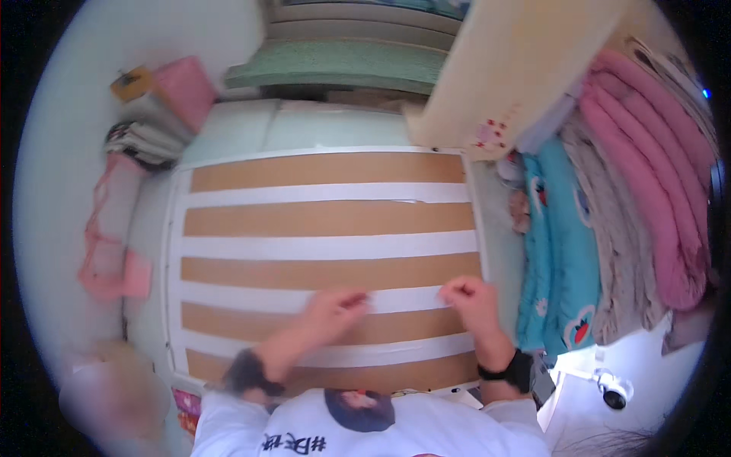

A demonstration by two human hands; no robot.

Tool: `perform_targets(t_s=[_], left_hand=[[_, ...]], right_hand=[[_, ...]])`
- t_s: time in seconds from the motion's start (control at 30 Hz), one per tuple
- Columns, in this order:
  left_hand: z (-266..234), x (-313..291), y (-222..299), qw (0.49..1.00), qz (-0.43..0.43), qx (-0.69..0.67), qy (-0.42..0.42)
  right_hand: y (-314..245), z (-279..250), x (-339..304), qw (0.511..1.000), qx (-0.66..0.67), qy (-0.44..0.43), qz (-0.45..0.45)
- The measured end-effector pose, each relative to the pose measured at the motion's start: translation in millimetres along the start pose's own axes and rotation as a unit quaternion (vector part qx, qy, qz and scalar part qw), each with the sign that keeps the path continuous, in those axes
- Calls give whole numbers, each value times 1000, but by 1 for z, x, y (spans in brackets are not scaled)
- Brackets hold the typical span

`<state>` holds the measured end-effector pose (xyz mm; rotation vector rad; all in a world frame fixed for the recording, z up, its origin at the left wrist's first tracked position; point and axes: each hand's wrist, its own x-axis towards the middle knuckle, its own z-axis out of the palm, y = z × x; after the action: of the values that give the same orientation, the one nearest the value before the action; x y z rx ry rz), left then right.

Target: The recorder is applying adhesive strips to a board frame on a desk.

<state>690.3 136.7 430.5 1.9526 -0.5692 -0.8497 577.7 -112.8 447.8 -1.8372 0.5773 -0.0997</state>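
A large white-framed panel (327, 248) with brown and white stripes running across it lies flat in front of me. My left hand (335, 312) is over its nearer middle, slightly blurred, with thumb and fingers drawn together. To the right, my right hand (470, 298) is near the panel's right edge, its fingers curled in a pinch. Both hands are closed and apart from each other. Whatever they hold, if anything, is too small or hidden to make out. Whether either hand touches the panel, I cannot tell.
Folded quilts, one teal (571, 251) and one pink (647, 167), are stacked at the right. A cream curtain (510, 68) hangs at the far right. Pink boxes (186, 91) and folded cloth (141, 142) stand at the left. A green padded ledge (339, 65) lies beyond.
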Motion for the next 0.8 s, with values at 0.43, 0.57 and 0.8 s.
perform_targets(t_s=[0.43,0.57,0.8], left_hand=[[27,-44,9,895,-88,-413,-142],[26,-49,5,902,-102,-406,-105],[24,-54,-13,918,-45,-393,-39]], right_hand=[[-10,63,-46,975,144,-165,22],[-19,67,-45,984,84,-153,-13],[-12,65,-36,990,49,-124,-54]])
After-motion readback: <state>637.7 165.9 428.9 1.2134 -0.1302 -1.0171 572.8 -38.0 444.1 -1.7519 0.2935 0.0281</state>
